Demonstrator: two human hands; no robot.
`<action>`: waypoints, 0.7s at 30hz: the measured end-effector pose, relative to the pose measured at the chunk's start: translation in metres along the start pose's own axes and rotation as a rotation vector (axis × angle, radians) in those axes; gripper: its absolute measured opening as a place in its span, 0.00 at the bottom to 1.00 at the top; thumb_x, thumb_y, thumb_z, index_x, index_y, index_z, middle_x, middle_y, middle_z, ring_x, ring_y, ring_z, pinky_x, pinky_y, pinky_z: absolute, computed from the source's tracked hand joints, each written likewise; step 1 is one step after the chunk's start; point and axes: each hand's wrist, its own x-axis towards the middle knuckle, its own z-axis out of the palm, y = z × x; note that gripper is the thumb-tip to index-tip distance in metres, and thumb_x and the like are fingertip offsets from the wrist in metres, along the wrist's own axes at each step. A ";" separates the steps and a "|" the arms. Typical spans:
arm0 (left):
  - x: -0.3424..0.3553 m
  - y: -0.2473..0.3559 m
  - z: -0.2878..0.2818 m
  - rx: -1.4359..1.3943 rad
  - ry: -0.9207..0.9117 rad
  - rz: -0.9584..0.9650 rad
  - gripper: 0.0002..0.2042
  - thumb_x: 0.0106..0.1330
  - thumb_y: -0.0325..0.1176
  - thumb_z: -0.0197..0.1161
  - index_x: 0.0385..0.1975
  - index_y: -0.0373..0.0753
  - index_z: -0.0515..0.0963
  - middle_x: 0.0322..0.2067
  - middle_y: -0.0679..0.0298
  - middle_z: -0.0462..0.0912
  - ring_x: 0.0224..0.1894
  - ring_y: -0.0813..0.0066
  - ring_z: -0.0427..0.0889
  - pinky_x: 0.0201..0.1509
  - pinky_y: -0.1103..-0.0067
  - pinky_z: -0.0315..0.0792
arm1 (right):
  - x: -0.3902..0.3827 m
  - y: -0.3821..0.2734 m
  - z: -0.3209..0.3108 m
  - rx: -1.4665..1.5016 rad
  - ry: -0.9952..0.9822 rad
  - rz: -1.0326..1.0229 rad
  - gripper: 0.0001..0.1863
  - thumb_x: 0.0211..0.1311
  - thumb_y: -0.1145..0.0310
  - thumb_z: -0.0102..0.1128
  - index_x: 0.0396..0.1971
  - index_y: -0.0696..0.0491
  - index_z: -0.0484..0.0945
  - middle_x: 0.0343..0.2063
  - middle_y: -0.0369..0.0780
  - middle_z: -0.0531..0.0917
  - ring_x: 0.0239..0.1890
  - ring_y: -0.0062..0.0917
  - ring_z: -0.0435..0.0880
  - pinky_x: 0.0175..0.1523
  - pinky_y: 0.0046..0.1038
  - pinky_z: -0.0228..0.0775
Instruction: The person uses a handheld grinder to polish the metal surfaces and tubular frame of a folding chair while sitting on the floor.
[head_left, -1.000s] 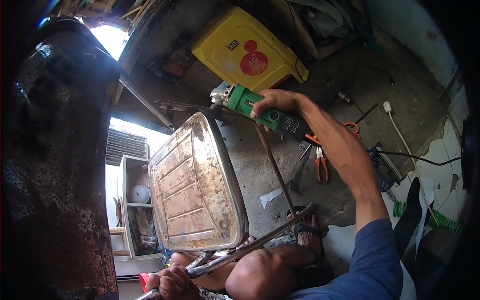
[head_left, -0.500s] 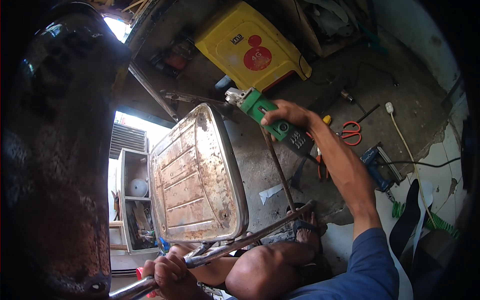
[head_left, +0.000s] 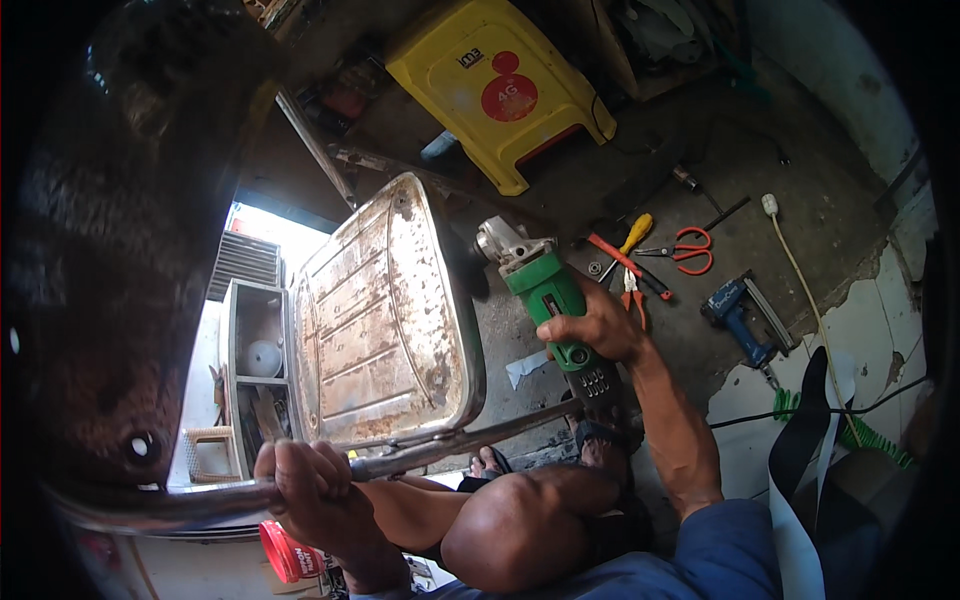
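Observation:
My left hand (head_left: 315,490) is closed round a worn metal tube (head_left: 425,455) of a chair frame, low in the view. Above it stands the tilted metal seat (head_left: 370,310), pale and patched with rust. A dark, rusty curved piece (head_left: 130,250) fills the left side, with a hole near its bottom. My right hand (head_left: 600,325) grips a green angle grinder (head_left: 540,285); its silver head is beside the seat's upper right edge, and whether they touch I cannot tell. Its disc is hard to make out.
Pliers, orange-handled scissors (head_left: 690,260), a yellow-handled screwdriver (head_left: 637,232) and a blue nail gun (head_left: 740,320) lie on the floor at right, with cords and a green coiled hose (head_left: 870,440). A yellow stool (head_left: 460,100) is behind, a shelf unit (head_left: 250,380) left, a red bucket (head_left: 280,550) below.
My right hand has brought the grinder down and turned it more upright. The seat and tube sit higher in view, and my left hand appears higher too. More of the floor tools shows.

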 end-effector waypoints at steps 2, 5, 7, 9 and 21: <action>0.002 0.000 0.004 -0.002 0.084 -0.022 0.17 0.77 0.32 0.57 0.23 0.46 0.61 0.13 0.74 0.56 0.11 0.88 0.49 0.12 0.85 0.46 | -0.016 -0.004 0.013 0.045 0.000 0.050 0.35 0.48 0.59 0.71 0.58 0.57 0.74 0.39 0.38 0.78 0.42 0.24 0.78 0.49 0.28 0.72; 0.010 0.000 0.020 0.000 0.093 -0.029 0.18 0.75 0.32 0.61 0.22 0.46 0.62 0.14 0.75 0.56 0.11 0.90 0.52 0.12 0.85 0.47 | -0.040 -0.001 0.020 -0.022 0.040 -0.035 0.36 0.48 0.60 0.71 0.58 0.58 0.73 0.41 0.38 0.78 0.44 0.25 0.78 0.52 0.29 0.71; 0.011 0.004 0.036 -0.025 0.089 -0.051 0.17 0.73 0.30 0.62 0.21 0.45 0.65 0.13 0.77 0.57 0.11 0.92 0.53 0.13 0.86 0.46 | -0.055 0.001 0.025 -0.059 0.077 -0.092 0.36 0.48 0.61 0.72 0.59 0.58 0.73 0.43 0.38 0.78 0.46 0.25 0.77 0.55 0.29 0.71; 0.016 0.001 0.041 -0.048 0.070 -0.053 0.16 0.72 0.32 0.66 0.20 0.46 0.70 0.11 0.79 0.59 0.11 0.94 0.54 0.14 0.86 0.44 | -0.066 0.000 0.030 -0.108 0.108 -0.138 0.36 0.49 0.62 0.73 0.59 0.59 0.72 0.43 0.38 0.78 0.47 0.25 0.77 0.56 0.30 0.70; 0.028 -0.012 0.058 0.021 0.059 0.009 0.20 0.69 0.41 0.70 0.17 0.52 0.67 0.11 0.81 0.57 0.12 0.93 0.51 0.15 0.85 0.43 | -0.092 0.006 0.036 -0.173 0.156 -0.177 0.38 0.49 0.61 0.73 0.61 0.59 0.71 0.47 0.41 0.79 0.48 0.27 0.79 0.58 0.31 0.71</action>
